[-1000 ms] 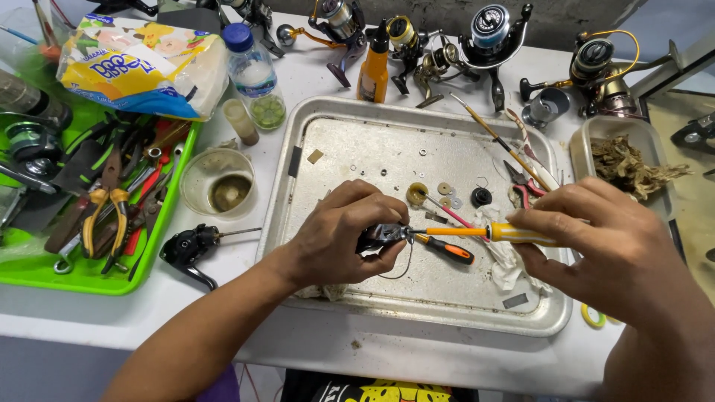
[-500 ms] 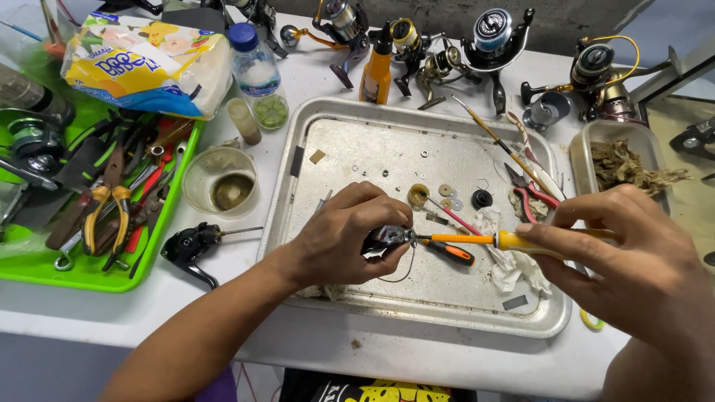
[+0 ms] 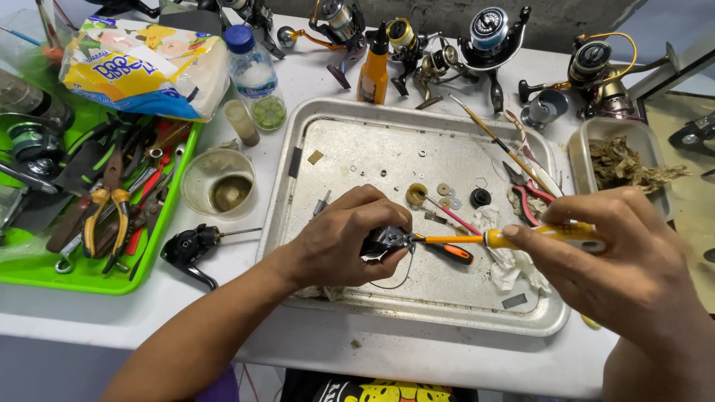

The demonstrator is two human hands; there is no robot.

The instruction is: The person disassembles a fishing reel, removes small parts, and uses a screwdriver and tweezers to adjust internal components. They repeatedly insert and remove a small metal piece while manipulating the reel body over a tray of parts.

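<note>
Over a dented metal tray (image 3: 357, 126), my left hand (image 3: 344, 238) grips a small dark reel part (image 3: 386, 240) with a thin wire loop hanging below it. My right hand (image 3: 611, 253) holds a yellow-handled screwdriver (image 3: 514, 237) level, its tip set against the part. An orange-and-black screwdriver (image 3: 450, 253) lies on the tray just under the shaft. Small washers, a brass piece (image 3: 416, 194) and a black knob (image 3: 480, 197) lie behind it.
A green tray (image 3: 45, 260) of pliers and tools sits left, with a clear cup (image 3: 220, 182), a water bottle (image 3: 253, 78) and a black reel body (image 3: 194, 246) nearby. Several fishing reels (image 3: 484, 37) line the back. Red pliers (image 3: 532, 197), a rag (image 3: 510, 260) and a tub (image 3: 588, 141) stand right.
My right hand has shifted slightly right and down with the screwdriver, still against the part. The left hand holds its place.
</note>
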